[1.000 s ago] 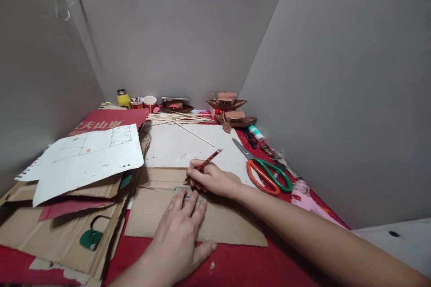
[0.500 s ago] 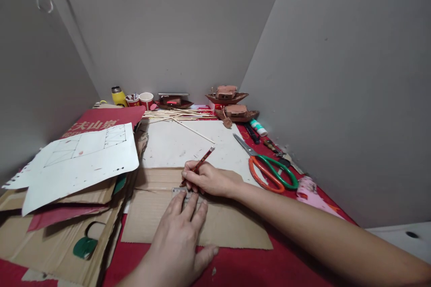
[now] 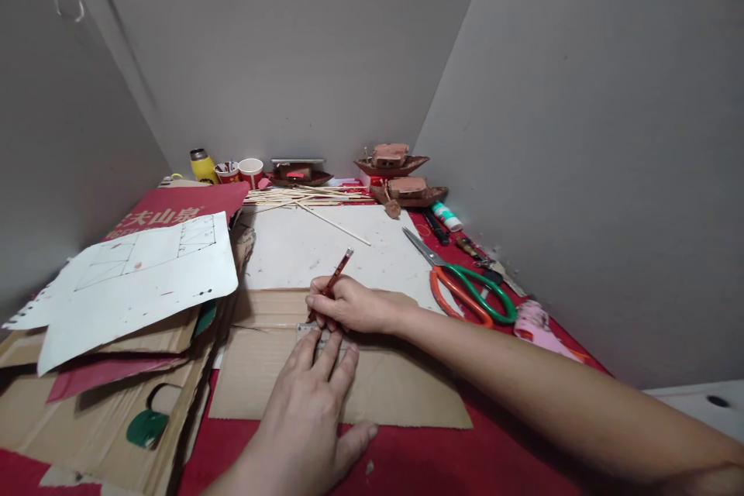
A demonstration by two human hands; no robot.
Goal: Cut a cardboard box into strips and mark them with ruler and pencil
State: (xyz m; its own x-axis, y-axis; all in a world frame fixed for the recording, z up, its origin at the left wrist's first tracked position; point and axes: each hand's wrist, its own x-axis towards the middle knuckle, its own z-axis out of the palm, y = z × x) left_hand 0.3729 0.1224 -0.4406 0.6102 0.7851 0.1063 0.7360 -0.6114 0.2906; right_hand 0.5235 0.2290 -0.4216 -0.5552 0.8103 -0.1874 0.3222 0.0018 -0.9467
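A pencil (image 3: 339, 273) is gripped in my right hand (image 3: 349, 305), its top end leaning up and to the right. Its point is down by the upper edge of a small metal ruler (image 3: 303, 330). My left hand (image 3: 317, 395) lies over the ruler with fingers spread, pressing it onto a piece of brown cardboard (image 3: 407, 387). Much of the ruler is covered by both hands. Beneath the cardboard's far edge lies a white sheet (image 3: 279, 248).
Scissors (image 3: 465, 291) with orange and green handles lie right of the cardboard. Stacked cardboard (image 3: 110, 449) and a drawing on paper (image 3: 168, 271) stand at left. Behind are wooden sticks (image 3: 302, 196), model boats (image 3: 410, 190), paper cups (image 3: 251, 173) and a yellow bottle (image 3: 203, 167).
My right hand has slid slightly left along the ruler with the pencil, which now stands a little more upright. My left hand has stayed in place.
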